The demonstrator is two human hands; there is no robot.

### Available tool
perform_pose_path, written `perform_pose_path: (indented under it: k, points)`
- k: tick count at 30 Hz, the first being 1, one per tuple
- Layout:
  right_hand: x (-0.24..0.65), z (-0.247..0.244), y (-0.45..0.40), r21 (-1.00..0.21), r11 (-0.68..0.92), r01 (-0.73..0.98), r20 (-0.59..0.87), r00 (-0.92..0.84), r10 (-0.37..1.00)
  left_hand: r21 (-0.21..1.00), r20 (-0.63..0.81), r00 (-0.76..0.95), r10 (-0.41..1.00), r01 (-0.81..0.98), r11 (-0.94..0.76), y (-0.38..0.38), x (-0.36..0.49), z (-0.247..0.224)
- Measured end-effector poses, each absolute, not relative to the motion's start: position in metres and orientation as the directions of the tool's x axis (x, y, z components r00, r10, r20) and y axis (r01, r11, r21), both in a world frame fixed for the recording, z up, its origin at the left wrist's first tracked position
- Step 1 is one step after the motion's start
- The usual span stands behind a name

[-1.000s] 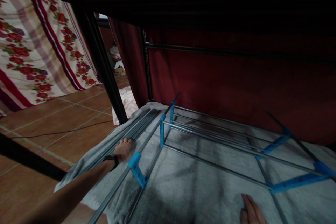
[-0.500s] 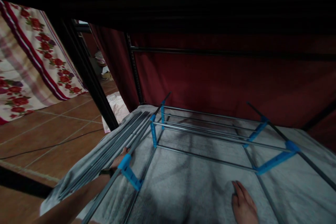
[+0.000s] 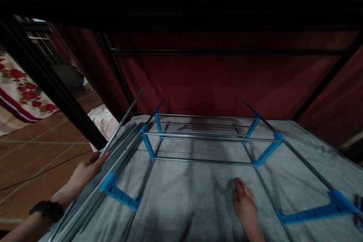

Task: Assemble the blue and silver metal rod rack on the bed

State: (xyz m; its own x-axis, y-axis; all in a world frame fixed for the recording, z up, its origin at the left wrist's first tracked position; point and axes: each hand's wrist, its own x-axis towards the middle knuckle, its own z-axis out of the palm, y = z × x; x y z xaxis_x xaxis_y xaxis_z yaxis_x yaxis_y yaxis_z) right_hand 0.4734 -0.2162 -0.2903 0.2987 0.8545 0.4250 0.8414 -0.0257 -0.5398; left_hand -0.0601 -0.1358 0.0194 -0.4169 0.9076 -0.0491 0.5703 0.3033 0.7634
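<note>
My left hand (image 3: 86,170), with a dark band at the wrist, grips a grey metal rod (image 3: 121,121) that slants up and away above a bundle of similar rods (image 3: 113,166). My right hand (image 3: 245,206) is over the grey cloth, fingers together and curled; whether it holds anything is too dark to tell. Between and beyond the hands stands a frame of grey tubes joined by blue plastic brackets (image 3: 147,141). One blue bracket (image 3: 120,193) is close to the right of my left hand; another (image 3: 320,211) sits at the lower right.
Dark metal posts (image 3: 56,87) and a crossbar (image 3: 212,51) surround the cloth-covered surface (image 3: 193,204). A red curtain (image 3: 198,83) hangs behind. To the left are a tiled floor (image 3: 56,136), a cable and a flowered cloth (image 3: 28,90).
My left hand has moved from beneath the frame's left tube to the bundle's outer side and lifted a rod. The view has turned right, showing another blue bracket.
</note>
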Motion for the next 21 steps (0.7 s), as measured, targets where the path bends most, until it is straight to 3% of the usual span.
perform_pose_path:
  k: [2, 5, 11, 16, 21]
  points:
    - [0.473, -0.29, -0.216, -0.541, -0.018, 0.841, 0.436, 0.299, 0.849, 0.794, -0.064, -0.365, 0.929, 0.545, 0.269, -0.133, -0.065, 0.023]
    - [0.472, -0.287, -0.215, -0.552, -0.003, 0.834, 0.442, 0.296, 0.847, 0.798, -0.01, -0.158, 0.987, 0.594, 0.103, -0.127, -0.062, 0.042]
    - [0.467, -0.279, -0.216, -0.579, 0.01, 0.815, 0.459, 0.316, 0.831, 0.543, 0.142, 0.291, 0.946, 0.776, -0.32, -0.105, -0.02, 0.087]
    - [0.463, -0.271, -0.218, -0.6, 0.028, 0.799, 0.472, 0.326, 0.819, 0.327, 0.075, 0.425, 0.902, 0.844, -0.425, -0.092, 0.033, 0.088]
    - [0.459, -0.265, -0.216, -0.596, 0.027, 0.803, 0.474, 0.324, 0.819, 0.374, 0.018, 0.525, 0.851, 0.785, -0.493, -0.092, 0.115, 0.066]
